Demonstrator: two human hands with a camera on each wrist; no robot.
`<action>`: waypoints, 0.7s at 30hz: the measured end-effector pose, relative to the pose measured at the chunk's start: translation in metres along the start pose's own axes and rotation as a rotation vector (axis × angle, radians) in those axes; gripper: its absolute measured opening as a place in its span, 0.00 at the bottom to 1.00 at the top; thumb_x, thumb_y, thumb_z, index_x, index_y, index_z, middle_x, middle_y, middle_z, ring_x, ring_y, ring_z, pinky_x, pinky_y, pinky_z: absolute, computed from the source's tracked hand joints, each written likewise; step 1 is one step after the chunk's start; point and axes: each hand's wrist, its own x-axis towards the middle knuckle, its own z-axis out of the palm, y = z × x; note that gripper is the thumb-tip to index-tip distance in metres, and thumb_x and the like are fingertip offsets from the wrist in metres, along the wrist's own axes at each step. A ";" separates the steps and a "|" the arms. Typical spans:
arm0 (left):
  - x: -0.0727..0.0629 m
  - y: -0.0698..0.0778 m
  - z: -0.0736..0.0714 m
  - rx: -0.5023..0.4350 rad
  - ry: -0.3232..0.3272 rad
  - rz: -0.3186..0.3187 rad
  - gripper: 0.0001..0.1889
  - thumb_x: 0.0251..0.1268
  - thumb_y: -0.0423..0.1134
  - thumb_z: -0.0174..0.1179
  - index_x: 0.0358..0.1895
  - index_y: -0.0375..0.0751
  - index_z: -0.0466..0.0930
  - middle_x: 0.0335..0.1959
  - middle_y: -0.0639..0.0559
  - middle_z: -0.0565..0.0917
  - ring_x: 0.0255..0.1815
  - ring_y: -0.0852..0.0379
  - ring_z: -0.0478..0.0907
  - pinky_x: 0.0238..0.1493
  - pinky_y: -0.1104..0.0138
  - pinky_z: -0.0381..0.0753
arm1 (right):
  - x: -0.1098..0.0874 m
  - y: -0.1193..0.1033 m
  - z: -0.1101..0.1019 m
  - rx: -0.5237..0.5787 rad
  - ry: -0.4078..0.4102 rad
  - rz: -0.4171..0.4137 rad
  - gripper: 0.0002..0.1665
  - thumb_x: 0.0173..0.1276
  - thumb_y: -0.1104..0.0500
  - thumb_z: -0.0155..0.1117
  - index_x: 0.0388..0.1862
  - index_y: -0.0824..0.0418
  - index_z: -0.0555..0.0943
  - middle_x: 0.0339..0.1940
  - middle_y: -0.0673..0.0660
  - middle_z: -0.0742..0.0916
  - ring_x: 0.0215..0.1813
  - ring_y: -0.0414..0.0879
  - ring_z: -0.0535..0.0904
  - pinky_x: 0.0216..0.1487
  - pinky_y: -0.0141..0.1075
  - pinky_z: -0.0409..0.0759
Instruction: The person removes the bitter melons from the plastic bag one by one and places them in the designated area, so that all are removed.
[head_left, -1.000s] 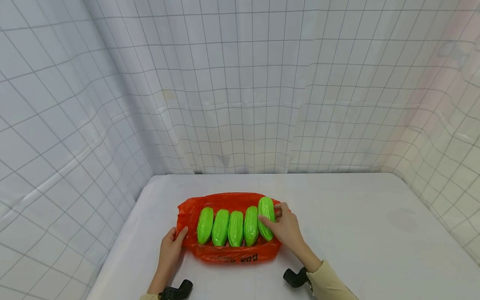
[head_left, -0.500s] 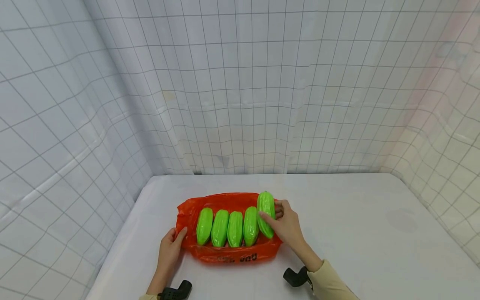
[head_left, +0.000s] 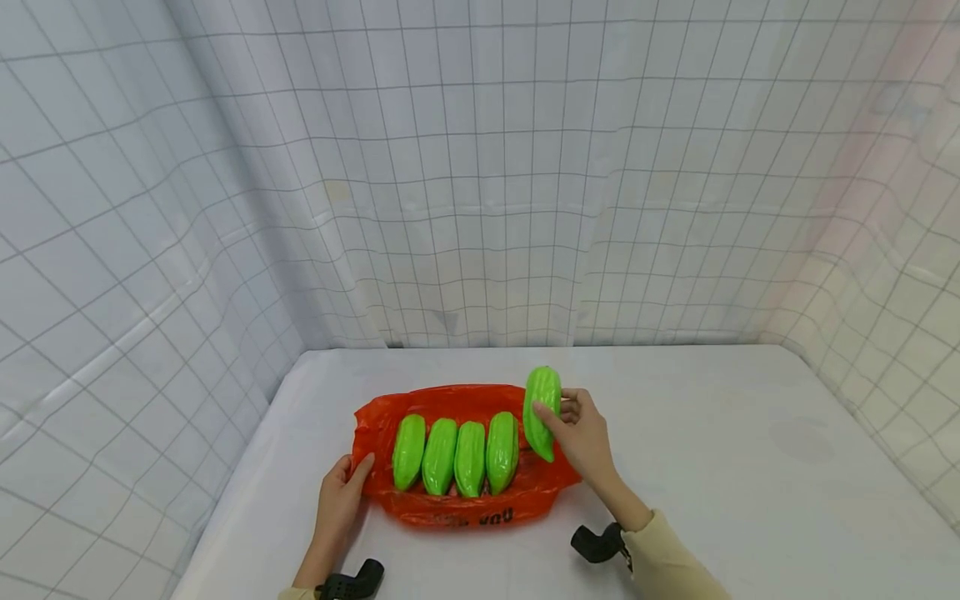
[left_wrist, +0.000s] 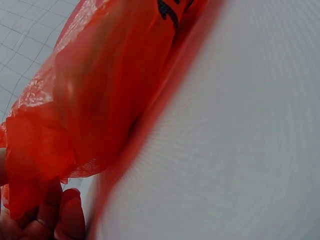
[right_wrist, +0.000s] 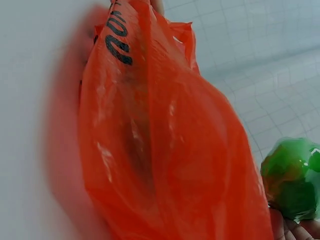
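Observation:
A red plastic bag (head_left: 420, 507) with black lettering lies spread on the table, its mouth facing up. Several bright green, ridged, elongated vegetables (head_left: 439, 457) lie side by side in it. My left hand (head_left: 342, 493) pinches the bag's left edge; in the left wrist view its fingers (left_wrist: 71, 215) are at the red film (left_wrist: 95, 110). Over the bag's right end, my right hand (head_left: 589, 435) grips another green vegetable (head_left: 542, 398) between thumb and fingers. That vegetable stands nearly upright, raised above the rest. In the right wrist view its glossy end (right_wrist: 292, 167) shows beside the bag (right_wrist: 195, 150).
A white-covered table (head_left: 720, 467) extends to the right of the bag. White curtains with a grid pattern (head_left: 480, 183) enclose the back and both sides. Black devices (head_left: 596, 543) are strapped to both wrists.
My right hand has lifted the rightmost green vegetable up from the row and slightly to the right. My left hand keeps its place on the bag's edge.

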 end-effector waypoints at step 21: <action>0.000 -0.001 0.001 -0.003 -0.001 0.005 0.21 0.71 0.49 0.52 0.48 0.30 0.72 0.27 0.50 0.75 0.29 0.59 0.68 0.29 0.72 0.69 | 0.027 0.013 -0.034 -0.006 0.133 0.095 0.34 0.58 0.41 0.69 0.55 0.60 0.73 0.36 0.60 0.82 0.35 0.49 0.78 0.32 0.36 0.77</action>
